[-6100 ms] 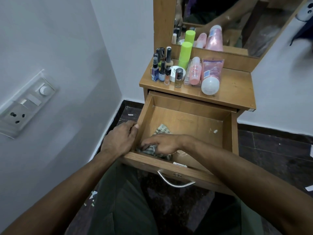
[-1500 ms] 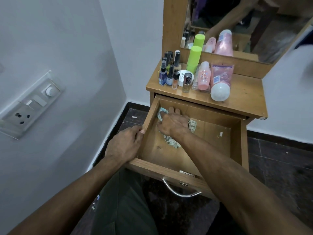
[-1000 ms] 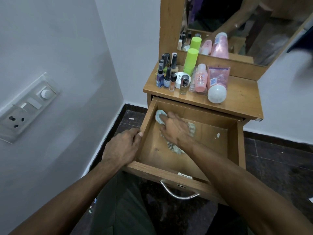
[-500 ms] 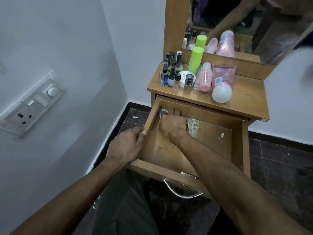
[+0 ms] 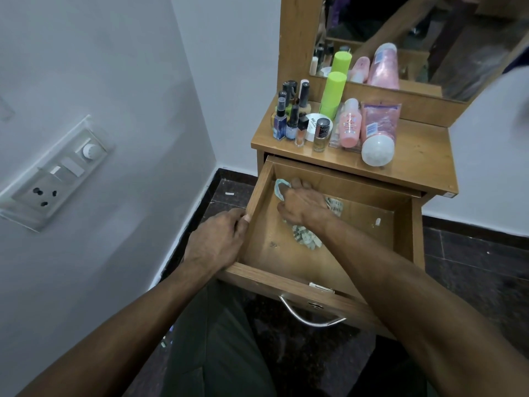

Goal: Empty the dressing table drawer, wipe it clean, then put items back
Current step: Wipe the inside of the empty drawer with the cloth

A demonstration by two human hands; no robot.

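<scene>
My right hand (image 5: 303, 206) is in the open drawer (image 5: 300, 285), at its back left corner, fingers curled down over the cloth (image 5: 305, 237) & pressing it to the drawer floor. Cloth pokes out past my fingertips against the back wall, and more trails under my wrist toward mid-floor. My left hand (image 5: 217, 242) grips the drawer's left wall near the front, thumb hooked over the rim, fingers outside. Small white bit (image 5: 378, 222) lies on the floor near the right wall, apart from the cloth. Handle (image 5: 309, 318) hangs on the drawer front. On the tabletop (image 5: 418, 159), left half: dark small bottles (image 5: 289, 121), green can (image 5: 332, 94), white jar (image 5: 313, 126), pink bottle (image 5: 349, 127), pink tube (image 5: 378, 138) standing on its cap near the front edge. Mirror (image 5: 429, 38) behind.
</scene>
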